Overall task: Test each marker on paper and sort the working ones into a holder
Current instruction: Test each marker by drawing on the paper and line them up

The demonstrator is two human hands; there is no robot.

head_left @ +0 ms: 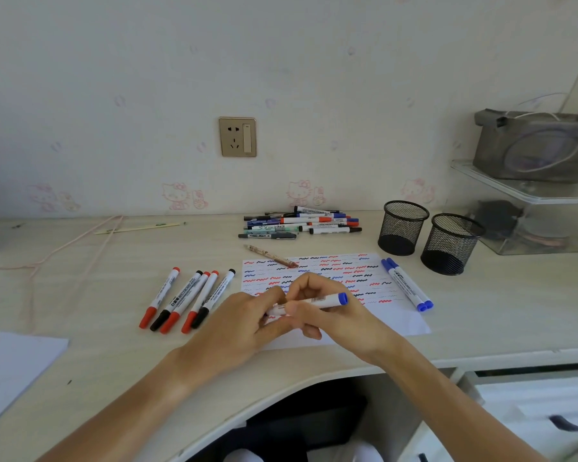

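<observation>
Both hands hold one white marker with a blue end (327,299) level above the test paper (397,323), which is covered in red, blue and black squiggles. My left hand (247,320) pinches the marker's left end; my right hand (324,308) grips its barrel. The left end is hidden by fingers. A row of several red and black markers (187,300) lies left of the paper. Two blue markers (407,284) lie along the paper's right edge. A pile of mixed markers (301,223) sits by the wall. Two black mesh holders (401,228) (450,243) stand at the right; no markers show in them.
A brown patterned pen (271,256) lies across the paper's top left corner. A pink cord (64,248) and a thin stick (137,227) lie at the left, white sheets (10,365) at the near left. A clear shelf with a grey bag (534,151) stands far right.
</observation>
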